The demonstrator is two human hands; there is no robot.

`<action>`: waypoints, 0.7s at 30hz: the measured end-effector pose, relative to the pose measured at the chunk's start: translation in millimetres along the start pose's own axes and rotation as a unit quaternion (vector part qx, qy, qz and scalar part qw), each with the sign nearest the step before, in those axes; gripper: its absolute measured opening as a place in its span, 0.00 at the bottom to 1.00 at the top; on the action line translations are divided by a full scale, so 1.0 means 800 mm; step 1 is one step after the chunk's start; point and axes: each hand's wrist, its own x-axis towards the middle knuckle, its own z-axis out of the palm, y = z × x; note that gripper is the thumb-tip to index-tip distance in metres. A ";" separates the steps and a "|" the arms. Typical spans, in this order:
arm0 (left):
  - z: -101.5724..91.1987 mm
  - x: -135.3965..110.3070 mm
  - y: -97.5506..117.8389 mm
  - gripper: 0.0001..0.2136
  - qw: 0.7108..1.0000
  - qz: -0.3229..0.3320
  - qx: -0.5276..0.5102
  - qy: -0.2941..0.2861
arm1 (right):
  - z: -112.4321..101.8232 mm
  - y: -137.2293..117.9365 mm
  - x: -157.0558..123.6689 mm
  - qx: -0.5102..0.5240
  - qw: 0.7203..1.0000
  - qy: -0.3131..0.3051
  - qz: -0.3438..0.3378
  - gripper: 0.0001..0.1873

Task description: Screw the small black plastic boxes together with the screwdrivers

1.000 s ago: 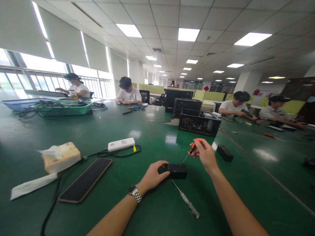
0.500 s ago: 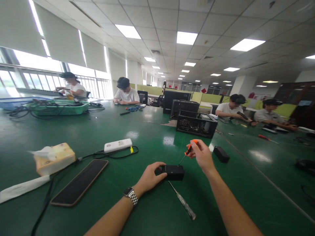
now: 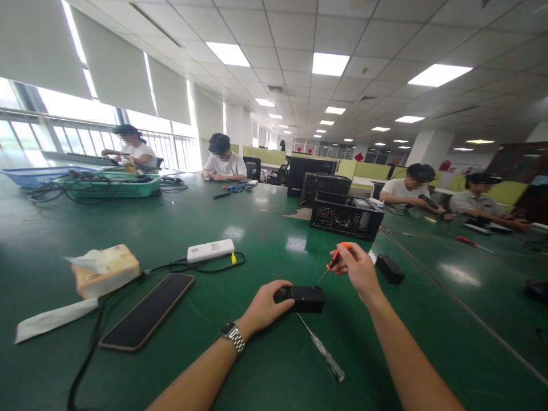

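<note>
A small black box (image 3: 309,299) lies on the green table, its left end gripped between the thumb and fingers of my left hand (image 3: 268,305). My right hand (image 3: 357,271) is closed around the orange and black handle of a screwdriver (image 3: 331,264). The screwdriver slants down to the left, and its tip meets the box's top near the far edge. Just in front of the box lies a second screwdriver (image 3: 321,348) with a clear handle. Another black box (image 3: 390,269) stands to the right, beyond my right hand.
On the left are a phone (image 3: 148,311), a tissue pack (image 3: 107,271), a white power strip (image 3: 210,250) and a black cable. Open computer cases (image 3: 346,217) stand ahead. A green basket (image 3: 115,187) holds cables. Several people sit around the table; a red-handled screwdriver (image 3: 466,242) lies at right.
The whole view has shifted slightly, so things appear a little further right. Both hands keep their holds, and the screwdriver's tip stays on the box.
</note>
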 end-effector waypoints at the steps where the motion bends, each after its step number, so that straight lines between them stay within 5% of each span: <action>1: 0.000 0.000 -0.001 0.17 1.000 0.002 0.000 0.001 | 0.001 0.000 0.000 0.001 1.000 -0.001 0.001 0.23; 7: 0.003 0.001 -0.007 0.17 1.000 0.009 0.001 0.006 | 0.007 0.002 -0.005 -0.038 0.999 -0.011 -0.019 0.23; 13: 0.003 0.001 -0.006 0.17 1.000 0.002 -0.001 0.004 | 0.003 -0.011 -0.013 -0.236 0.962 0.058 -0.124 0.19; 18: 0.004 0.000 -0.005 0.18 1.000 -0.002 0.001 0.007 | -0.009 -0.021 -0.010 -0.179 0.979 -0.074 -0.062 0.16; 21: 0.004 -0.001 -0.006 0.18 1.000 -0.005 0.003 0.008 | -0.014 -0.024 -0.010 -0.196 0.975 -0.093 -0.055 0.15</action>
